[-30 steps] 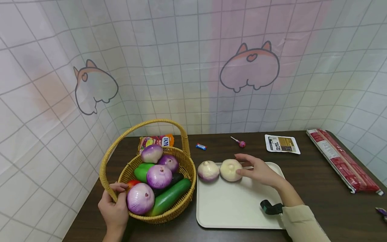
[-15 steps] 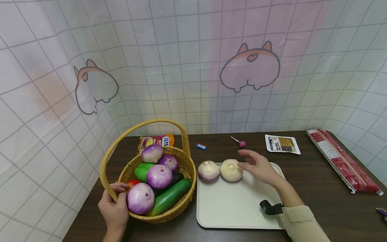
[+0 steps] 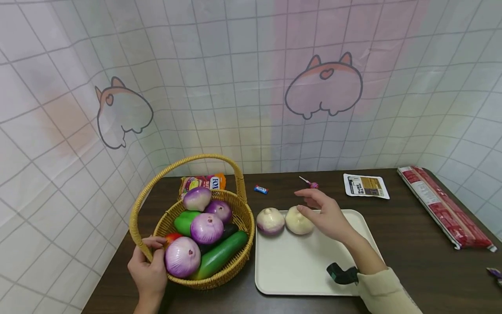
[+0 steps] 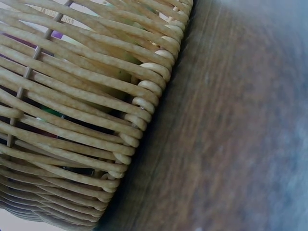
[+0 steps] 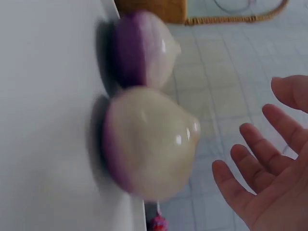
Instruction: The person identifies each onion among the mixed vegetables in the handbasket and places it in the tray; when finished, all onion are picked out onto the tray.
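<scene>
Onions: two pale ones sit side by side at the far left edge of the cream tray (image 3: pixel 310 266), the right-hand pale onion (image 3: pixel 299 220) just beside the purple-tinged onion (image 3: pixel 270 221), the pair touching or very nearly so. Right hand (image 3: pixel 327 216) hovers over the tray next to the right-hand onion, fingers spread and relaxed, grasping nothing; in the right wrist view the fingers (image 5: pixel 250 159) stand apart from the onion's skin, though that view is blurred, so a light touch at the thumb cannot be ruled out. Left hand (image 3: pixel 149 270) grips the near rim of the wicker basket (image 3: pixel 219 281), fingers curled over the weave. Inside the basket lie several purple onions (image 3: pixel 206 228), a cucumber (image 3: pixel 219 257) and a green pepper (image 3: pixel 184 222). Behind, on the dark table (image 3: pixel 415 244), are a snack bag (image 3: pixel 201 182), a small wrapped candy (image 3: pixel 260 189), a lollipop (image 3: pixel 310 184), a flat sachet (image 3: pixel 365 186) and a long red packet (image 3: pixel 443 209)
</scene>
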A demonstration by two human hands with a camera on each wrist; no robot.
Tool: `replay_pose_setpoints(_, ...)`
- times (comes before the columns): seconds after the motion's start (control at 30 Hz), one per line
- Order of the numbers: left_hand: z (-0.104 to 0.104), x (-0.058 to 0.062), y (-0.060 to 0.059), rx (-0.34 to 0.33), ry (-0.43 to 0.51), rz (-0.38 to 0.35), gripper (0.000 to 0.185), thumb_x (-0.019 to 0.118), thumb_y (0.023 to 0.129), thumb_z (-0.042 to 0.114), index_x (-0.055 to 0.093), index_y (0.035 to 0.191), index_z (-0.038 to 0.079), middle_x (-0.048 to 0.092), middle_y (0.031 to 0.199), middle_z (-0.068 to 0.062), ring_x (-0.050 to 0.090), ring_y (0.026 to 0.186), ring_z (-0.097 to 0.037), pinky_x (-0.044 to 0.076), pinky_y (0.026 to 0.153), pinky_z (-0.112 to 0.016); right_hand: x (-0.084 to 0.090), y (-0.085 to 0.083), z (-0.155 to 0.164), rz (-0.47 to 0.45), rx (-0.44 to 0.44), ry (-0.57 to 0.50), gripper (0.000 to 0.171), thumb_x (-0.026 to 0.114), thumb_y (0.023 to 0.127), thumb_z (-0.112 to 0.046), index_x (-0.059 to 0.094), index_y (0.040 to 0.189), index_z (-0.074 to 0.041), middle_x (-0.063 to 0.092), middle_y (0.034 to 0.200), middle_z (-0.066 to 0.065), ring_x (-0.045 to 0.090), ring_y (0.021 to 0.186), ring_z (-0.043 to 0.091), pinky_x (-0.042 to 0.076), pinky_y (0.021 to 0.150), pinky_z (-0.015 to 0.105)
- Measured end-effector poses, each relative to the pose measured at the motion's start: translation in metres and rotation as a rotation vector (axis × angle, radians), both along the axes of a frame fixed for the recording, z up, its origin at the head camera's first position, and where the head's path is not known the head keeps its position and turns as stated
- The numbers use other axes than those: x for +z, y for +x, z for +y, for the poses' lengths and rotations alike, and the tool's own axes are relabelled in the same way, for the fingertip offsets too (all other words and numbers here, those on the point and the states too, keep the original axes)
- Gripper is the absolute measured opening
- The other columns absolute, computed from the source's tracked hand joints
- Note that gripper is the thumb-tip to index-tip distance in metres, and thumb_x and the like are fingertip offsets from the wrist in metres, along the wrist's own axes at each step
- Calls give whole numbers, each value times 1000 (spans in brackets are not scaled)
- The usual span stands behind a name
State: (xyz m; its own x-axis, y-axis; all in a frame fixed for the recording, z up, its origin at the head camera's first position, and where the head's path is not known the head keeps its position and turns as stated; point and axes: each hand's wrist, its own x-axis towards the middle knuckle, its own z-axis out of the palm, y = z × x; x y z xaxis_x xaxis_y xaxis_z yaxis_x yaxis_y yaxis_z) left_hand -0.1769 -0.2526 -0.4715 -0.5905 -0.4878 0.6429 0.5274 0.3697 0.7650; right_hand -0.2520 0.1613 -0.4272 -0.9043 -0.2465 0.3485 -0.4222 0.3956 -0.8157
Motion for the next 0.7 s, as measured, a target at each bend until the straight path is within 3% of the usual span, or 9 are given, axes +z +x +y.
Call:
replay_pose_setpoints(0.27, -1, 0, -1, 4, 1, -14, 12, 53, 76, -25, 55, 74, -13, 65, 79, -21, 65, 84, -17, 43, 99, -28, 15, 25, -54, 147, 157, 47, 33, 69, 89, -11, 64, 121, -20, 60, 126, -6, 55, 120, 15, 47, 97, 44)
replay_pose_setpoints(0.5, 11, 15, 9, 6, -5, -4, 10, 53, 76, -27, 53, 76, -16, 61, 81, -28, 63, 89, -21, 46, 89, -23, 15, 41, -94, 132, 319, 27, 32, 66, 92, -14, 62, 123, -22, 57, 129, -4, 54, 121, 16, 50, 95, 42)
replay_pose_setpoints(0.7, 15, 20, 9, 17, -54, 77, 10, 53, 76, -27, 56, 79, -18, 60, 80, -22, 62, 83, -18, 48, 81, -20, 11, 47, -119, 72, 416, -74, 32, 64, 94, -14, 61, 125, -23, 57, 130, -3, 56, 115, 14, 52, 89, 40)
